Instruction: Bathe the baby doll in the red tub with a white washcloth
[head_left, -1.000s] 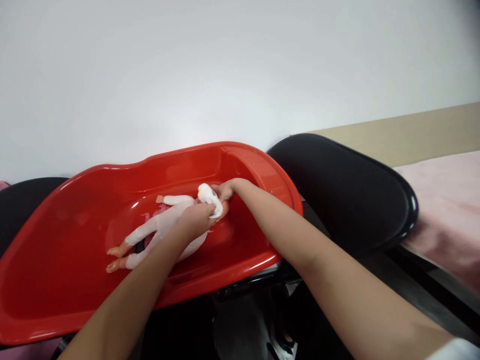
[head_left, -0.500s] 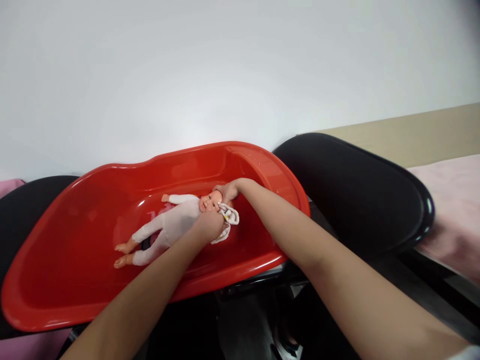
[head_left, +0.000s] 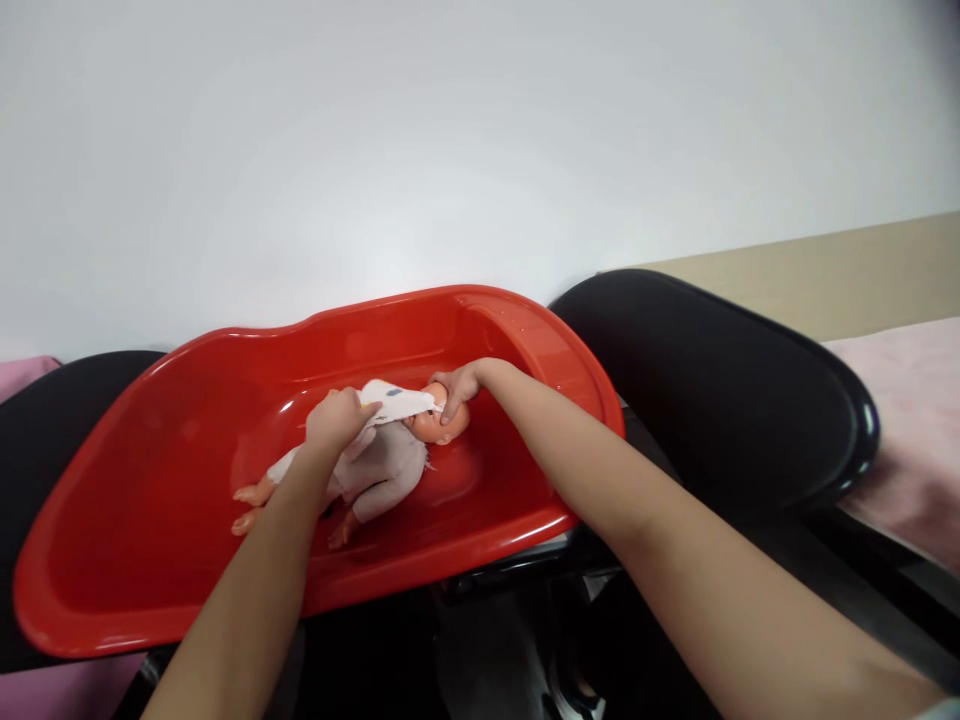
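Note:
A baby doll [head_left: 390,462] in white clothing lies on its back in the red baby bathtub [head_left: 90,600], its head to the right and its bare feet to the left. My left hand [head_left: 335,418] is closed on a white patterned cloth [head_left: 397,403] above the doll's chest. From that hand the cloth stretches right over part of the doll's face. Thumb and fingers of my right hand [head_left: 456,387] hold the doll's head from above, at the cloth's right end. My left forearm hides part of the doll's legs.
Black padded boards [head_left: 712,390] flank the tub on the right and left. Behind it stands a pale wall [head_left: 420,150]. Pink fabric [head_left: 911,400] lies at the far right, and more pink shows at the left edge.
My left hand has moved left from the doll's head, drawing the bunched cloth out across its face. The doll's near arm now shows. My right hand stays at the head.

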